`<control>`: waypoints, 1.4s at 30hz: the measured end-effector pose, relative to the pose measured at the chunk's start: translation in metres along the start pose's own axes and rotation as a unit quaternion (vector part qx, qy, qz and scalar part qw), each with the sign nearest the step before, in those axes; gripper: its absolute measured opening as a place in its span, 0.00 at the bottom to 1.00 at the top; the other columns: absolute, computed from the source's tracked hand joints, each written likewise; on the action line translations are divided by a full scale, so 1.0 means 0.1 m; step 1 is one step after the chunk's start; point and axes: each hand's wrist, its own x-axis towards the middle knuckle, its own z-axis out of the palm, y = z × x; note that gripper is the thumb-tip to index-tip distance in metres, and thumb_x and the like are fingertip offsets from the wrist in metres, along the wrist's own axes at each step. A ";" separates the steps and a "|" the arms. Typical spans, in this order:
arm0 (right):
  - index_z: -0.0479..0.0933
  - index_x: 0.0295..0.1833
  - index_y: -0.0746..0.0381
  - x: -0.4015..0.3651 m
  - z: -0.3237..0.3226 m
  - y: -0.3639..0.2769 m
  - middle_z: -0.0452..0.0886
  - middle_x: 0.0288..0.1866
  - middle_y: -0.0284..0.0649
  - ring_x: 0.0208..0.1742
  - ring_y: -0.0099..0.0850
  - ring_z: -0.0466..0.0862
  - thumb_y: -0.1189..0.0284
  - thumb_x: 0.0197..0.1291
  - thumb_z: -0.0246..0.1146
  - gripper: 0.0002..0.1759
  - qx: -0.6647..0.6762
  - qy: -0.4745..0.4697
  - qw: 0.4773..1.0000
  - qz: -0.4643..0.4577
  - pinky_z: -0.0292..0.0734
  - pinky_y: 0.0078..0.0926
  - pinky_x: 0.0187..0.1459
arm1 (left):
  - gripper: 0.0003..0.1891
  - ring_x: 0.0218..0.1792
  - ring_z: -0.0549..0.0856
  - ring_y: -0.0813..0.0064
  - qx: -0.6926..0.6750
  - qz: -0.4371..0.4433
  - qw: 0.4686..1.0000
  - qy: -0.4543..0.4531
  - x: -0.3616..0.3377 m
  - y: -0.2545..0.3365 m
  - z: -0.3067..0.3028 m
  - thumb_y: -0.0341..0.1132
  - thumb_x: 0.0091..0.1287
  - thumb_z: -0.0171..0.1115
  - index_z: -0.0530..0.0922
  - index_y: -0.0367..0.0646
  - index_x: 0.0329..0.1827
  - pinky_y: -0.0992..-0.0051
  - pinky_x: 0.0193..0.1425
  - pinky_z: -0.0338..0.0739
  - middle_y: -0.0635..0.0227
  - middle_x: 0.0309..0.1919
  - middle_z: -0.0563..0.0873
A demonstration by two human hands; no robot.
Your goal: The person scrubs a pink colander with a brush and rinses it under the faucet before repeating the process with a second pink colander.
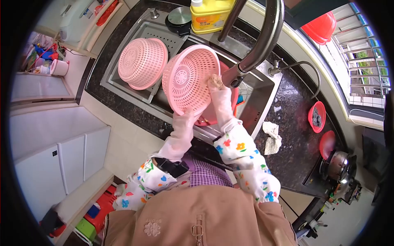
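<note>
A pink perforated basket is tilted over the sink, its inside facing up and to the right. My left hand, in a pale translucent glove, is closed on its lower rim. In my gloved right hand is a tan scrubber, held against the basket's right side near the faucet head. Under the basket, a red basin shows in part in the sink. Another pink basket lies upside down on the drainboard to the left.
The dark faucet arches over the sink's right side. A yellow jug stands behind the sink. On the right counter are a white cloth, a red bowl and a metal pot. Cabinets line the left.
</note>
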 end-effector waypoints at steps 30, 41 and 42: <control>0.82 0.42 0.52 0.11 0.12 -0.62 0.81 0.43 0.32 0.52 0.37 0.78 0.69 0.51 0.63 0.11 -0.591 -0.264 0.608 -0.460 0.72 0.34 0.51 | 0.19 0.41 0.88 0.61 0.256 -0.188 0.940 -0.124 -0.04 0.20 -0.19 0.30 0.66 0.54 0.72 0.35 0.59 0.64 0.41 0.88 0.55 0.46 0.84; 0.82 0.42 0.52 0.24 0.02 -0.63 0.83 0.43 0.33 0.52 0.39 0.79 0.66 0.52 0.66 0.11 -0.661 -0.358 0.544 -0.375 0.73 0.35 0.56 | 0.19 0.41 0.88 0.59 0.223 -0.229 0.936 -0.149 0.00 0.14 -0.19 0.28 0.62 0.53 0.75 0.36 0.57 0.62 0.37 0.88 0.57 0.43 0.85; 0.82 0.44 0.54 0.26 -0.15 -0.60 0.84 0.42 0.36 0.49 0.39 0.81 0.65 0.56 0.65 0.11 -0.407 -0.307 0.839 -0.193 0.75 0.34 0.53 | 0.19 0.41 0.88 0.59 0.224 -0.229 0.935 -0.150 0.02 0.14 -0.19 0.28 0.62 0.53 0.75 0.36 0.57 0.62 0.37 0.88 0.57 0.43 0.85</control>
